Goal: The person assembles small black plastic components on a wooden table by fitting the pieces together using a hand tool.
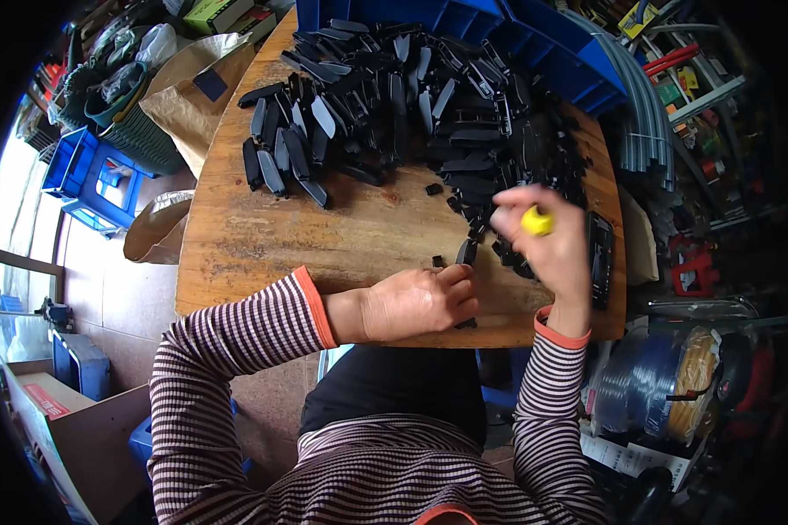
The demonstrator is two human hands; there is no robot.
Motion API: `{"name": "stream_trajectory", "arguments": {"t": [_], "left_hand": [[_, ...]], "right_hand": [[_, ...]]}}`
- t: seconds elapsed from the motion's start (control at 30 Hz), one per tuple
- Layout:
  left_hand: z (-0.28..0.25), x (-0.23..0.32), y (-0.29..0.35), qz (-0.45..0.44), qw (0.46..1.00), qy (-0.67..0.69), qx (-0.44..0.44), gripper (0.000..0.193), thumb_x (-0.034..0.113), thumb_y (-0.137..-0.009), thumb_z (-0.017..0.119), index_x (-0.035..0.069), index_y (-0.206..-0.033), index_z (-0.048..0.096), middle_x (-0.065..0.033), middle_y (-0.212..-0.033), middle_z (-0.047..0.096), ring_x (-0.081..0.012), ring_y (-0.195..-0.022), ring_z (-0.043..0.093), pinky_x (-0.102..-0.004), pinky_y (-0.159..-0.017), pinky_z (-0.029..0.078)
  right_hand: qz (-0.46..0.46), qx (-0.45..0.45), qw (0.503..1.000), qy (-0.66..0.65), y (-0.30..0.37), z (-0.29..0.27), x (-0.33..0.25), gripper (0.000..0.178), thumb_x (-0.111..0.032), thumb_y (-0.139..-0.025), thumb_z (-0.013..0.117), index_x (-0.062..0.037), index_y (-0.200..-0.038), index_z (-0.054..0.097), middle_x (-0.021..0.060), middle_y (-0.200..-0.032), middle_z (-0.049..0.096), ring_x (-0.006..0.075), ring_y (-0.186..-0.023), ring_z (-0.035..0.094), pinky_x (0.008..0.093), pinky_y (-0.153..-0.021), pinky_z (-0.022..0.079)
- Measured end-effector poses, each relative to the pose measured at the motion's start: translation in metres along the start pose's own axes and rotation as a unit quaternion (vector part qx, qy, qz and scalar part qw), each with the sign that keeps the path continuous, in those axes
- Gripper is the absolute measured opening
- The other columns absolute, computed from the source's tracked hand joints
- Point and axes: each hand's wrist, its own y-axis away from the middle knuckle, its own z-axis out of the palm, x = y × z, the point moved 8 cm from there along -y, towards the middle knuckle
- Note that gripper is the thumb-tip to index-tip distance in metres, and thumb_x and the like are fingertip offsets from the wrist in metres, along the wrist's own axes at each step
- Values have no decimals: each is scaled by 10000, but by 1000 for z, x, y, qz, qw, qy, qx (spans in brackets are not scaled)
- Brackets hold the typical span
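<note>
My left hand [422,305] rests at the table's front edge, its fingers closed on a slim black plastic piece [467,253] that sticks up past the fingertips. Part of that piece is hidden under the hand. Raised to the right of it is my right hand [547,241], a little smeared by motion. Its fingers are curled round a tool with a round yellow end [537,220]; the rest of the tool is hidden in the hand. Just beyond both hands lie small black blocks [433,189] and a large heap of long black plastic pieces [394,96].
The wooden table [263,241] has blue bins [552,52] along its far side. A black tray-like item [600,258] lies at its right edge. Paper bags [188,96] and a blue crate [96,179] stand to the left. Tubing coils [643,385] are at the lower right.
</note>
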Motion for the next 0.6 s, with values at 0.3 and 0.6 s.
{"name": "stream_trajectory", "arguments": {"t": [0.3,0.6], "left_hand": [[-11,-5,-6,22,998,-9,65,267,115,-786,586,25,-1036,574,-135,-1166,582,-267,-1184,545,-347,-880,531],[-8,-30,7,-82,995,51,12,309,119,-749,621,70,-1054,607,-81,-951,534,-231,-969,568,-358,-858,463]], "right_hand": [[23,200,963,-180,-9,0,18,118,-114,-858,714,-22,-853,640,58,-727,661,108,-601,597,236,-558,479],[-58,24,975,212,-42,66,20,122,-67,-780,701,15,-827,624,181,-801,669,357,-730,667,378,-660,549]]}}
